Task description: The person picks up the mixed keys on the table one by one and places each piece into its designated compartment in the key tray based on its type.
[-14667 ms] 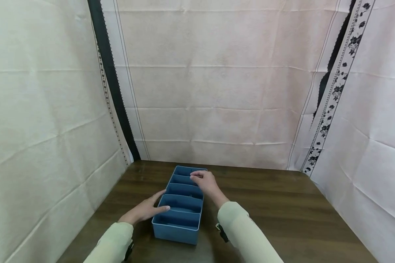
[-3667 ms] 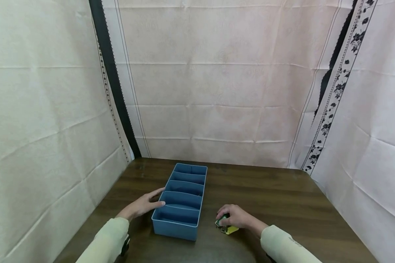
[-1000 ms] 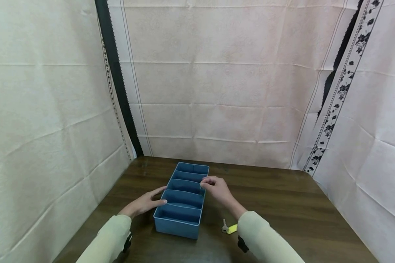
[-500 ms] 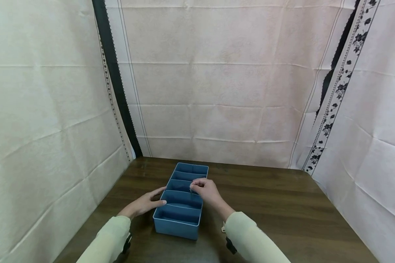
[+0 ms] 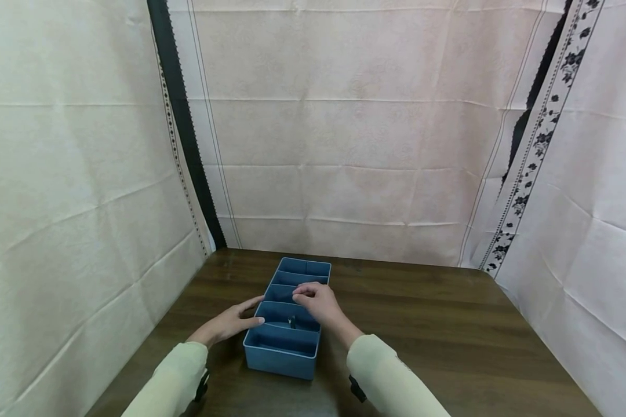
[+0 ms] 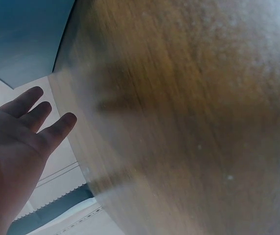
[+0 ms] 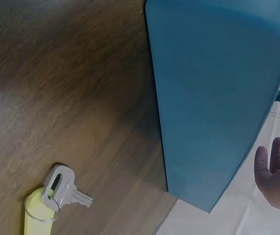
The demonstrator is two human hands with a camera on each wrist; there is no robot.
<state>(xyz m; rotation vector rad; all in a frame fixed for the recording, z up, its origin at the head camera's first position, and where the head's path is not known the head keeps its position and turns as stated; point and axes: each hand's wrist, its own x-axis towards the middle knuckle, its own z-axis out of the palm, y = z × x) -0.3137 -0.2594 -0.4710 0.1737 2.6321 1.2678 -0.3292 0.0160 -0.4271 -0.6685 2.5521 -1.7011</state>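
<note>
A long blue divided box [image 5: 279,366] stands on the table. My left hand [image 5: 228,324] rests at its left side, thumb at the rim; in the left wrist view the fingers are spread and straight. Over the box's middle is my right hand [image 5: 318,304], fingers loosely bent and thumb apart, with nothing visible between them. Below it, in the second compartment from the front, is a small dark thing with a pale glint [image 5: 292,322], too small to name. A silver key [image 7: 61,186] on a ring with a yellow tag [image 7: 37,213] lies on the table right of the box.
The brown wooden table [image 5: 448,336] extends right of the box. Pale cloth [image 5: 344,145] hangs behind it and on both sides. In the head view my right sleeve [image 5: 391,376] hides the key.
About 3.7 s ago my right hand was at a green thing beside the yellow tag. It has moved left over the box and let go of a small thing, now seen in the compartment.
</note>
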